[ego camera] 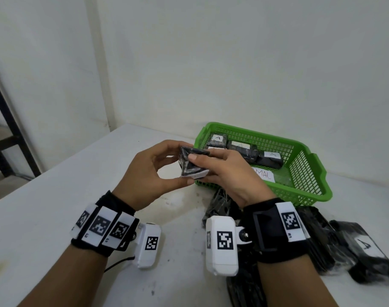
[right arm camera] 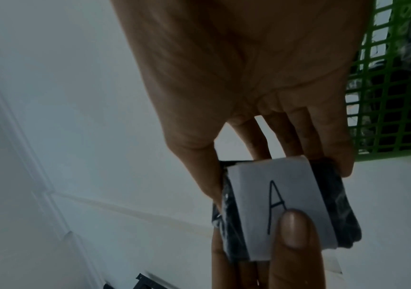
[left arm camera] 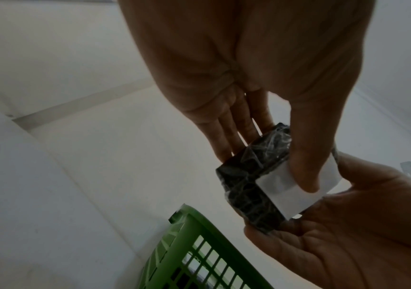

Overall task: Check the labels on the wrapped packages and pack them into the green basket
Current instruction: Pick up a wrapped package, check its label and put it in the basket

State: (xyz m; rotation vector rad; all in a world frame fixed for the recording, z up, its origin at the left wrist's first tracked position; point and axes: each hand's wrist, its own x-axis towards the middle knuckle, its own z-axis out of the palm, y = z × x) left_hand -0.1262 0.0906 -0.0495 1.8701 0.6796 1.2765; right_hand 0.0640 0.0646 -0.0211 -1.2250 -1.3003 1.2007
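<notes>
A small black wrapped package (ego camera: 192, 165) is held above the table between both hands, just left of the green basket (ego camera: 308, 191). My left hand (ego camera: 158, 165) pinches its near end, thumb pressed on the white label (left arm camera: 286, 187). My right hand (ego camera: 224, 169) grips the other end with thumb and fingers. In the right wrist view the label (right arm camera: 278, 207) reads "A", with the left thumb on its lower part. Inside the basket lie several black packages (ego camera: 264, 159) with "A" labels, and a white paper (ego camera: 264, 175) with handwriting.
More black wrapped packages (ego camera: 322, 242) lie on the white table (ego camera: 56, 218) at the right, one showing an "A" label (ego camera: 368, 245). Others lie under my right wrist. White walls stand behind the table. A dark metal frame (ego camera: 3, 120) stands at far left.
</notes>
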